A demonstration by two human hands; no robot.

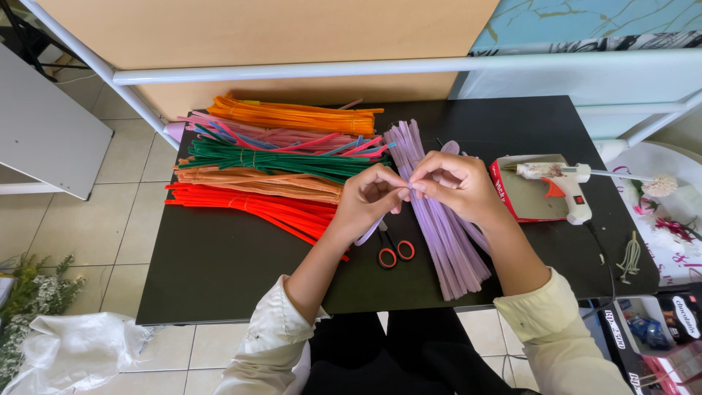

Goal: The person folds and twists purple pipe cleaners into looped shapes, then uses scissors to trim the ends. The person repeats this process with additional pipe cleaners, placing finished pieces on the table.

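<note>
From my seat I start at the far left, where a crumpled white bag [69, 350] lies on the tiled floor beside some greenery [33, 292]. On the black table [212, 278], bundles of pipe cleaners are stacked side by side: orange [292, 115] at the back, then pink [278, 139], green [278, 159], tan [256, 183] and red [248, 203] nearest me. My left hand [365, 201] sits just right of the red bundle, fingertips pinched together on a lilac pipe cleaner [408, 189]. Below that hand lie scissors [393, 252] with red handles, partly covered by the wrist and a loose lilac strip. My right hand [453, 183] meets the left, thumb and forefinger closed on the same lilac piece, held above the lilac bundle [446, 249], which runs from the table's back toward me and hides under both hands. Further right, well apart from the hands, a glue gun [563, 179] rests on a red-rimmed tray [512, 197], its cord [603, 249] trailing off the table edge.
</note>
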